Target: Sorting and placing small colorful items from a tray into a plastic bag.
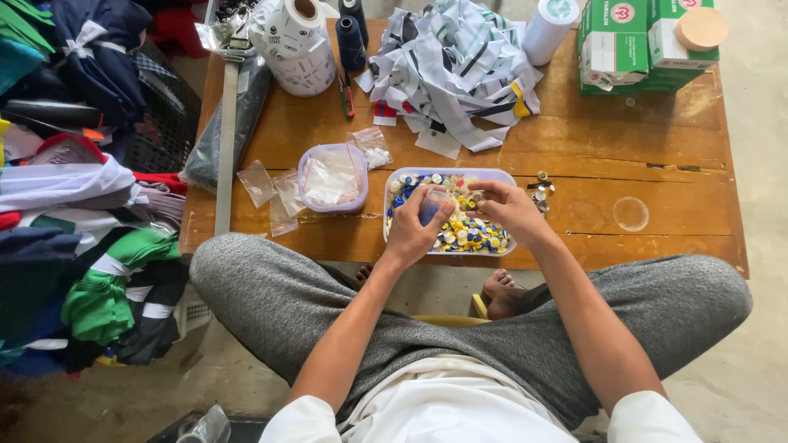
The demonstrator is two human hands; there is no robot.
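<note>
Left hand (416, 226) holds a small bag (432, 205) over the button tray (451, 175), cloth scraps (460, 61) behind.

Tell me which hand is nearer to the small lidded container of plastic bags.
Left. The left hand, holding a small clear bag, is just right of the lidded container. The right hand is farther right, over the tray of buttons.

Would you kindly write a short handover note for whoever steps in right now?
Left hand: grip shut on a small clear bag with blue contents.
Right hand: fingertips pinched on something tiny at the bag's mouth, above the tray of buttons.
Round tub with a clear bag inside sits left of the tray; empty small bags beside it.
Done: bag partly filled.
Left: tray remains full; finished count cannot be told.
</note>
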